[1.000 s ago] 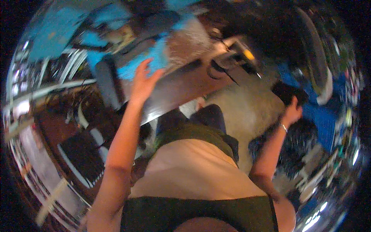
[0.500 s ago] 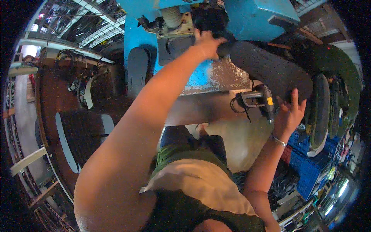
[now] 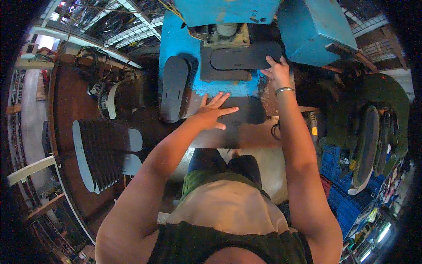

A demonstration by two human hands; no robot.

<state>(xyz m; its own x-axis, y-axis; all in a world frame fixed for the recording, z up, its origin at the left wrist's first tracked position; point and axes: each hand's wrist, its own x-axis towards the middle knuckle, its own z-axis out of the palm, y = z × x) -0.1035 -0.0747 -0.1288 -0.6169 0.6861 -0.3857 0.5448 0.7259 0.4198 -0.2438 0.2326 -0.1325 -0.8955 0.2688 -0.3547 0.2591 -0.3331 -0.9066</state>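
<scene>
A dark, sole-shaped piece (image 3: 239,58) lies across a dark pad (image 3: 211,72) on the blue machine's bed. My right hand (image 3: 278,74) has its fingers and thumb at the right end of this sole, apparently pinching it. Close to the table's front edge, my left hand (image 3: 214,113) is spread with its fingers apart. Its fingertips reach over a second dark sole (image 3: 250,110), whose left part is hidden by the hand. To the left, more dark soles (image 3: 173,88) lie stacked along the table's side.
A blue press head (image 3: 228,11) with a metal plate (image 3: 226,38) stands just behind the pad. A tool with a yellow label (image 3: 314,130) is partly hidden beside my right forearm. Rows of soles (image 3: 99,154) stand at the left; blue crates (image 3: 343,185) are at the right.
My left hand has drawn back from the machine to the table's front. My right hand has moved from the far right, where it held a dark piece, to the sole at the machine.
</scene>
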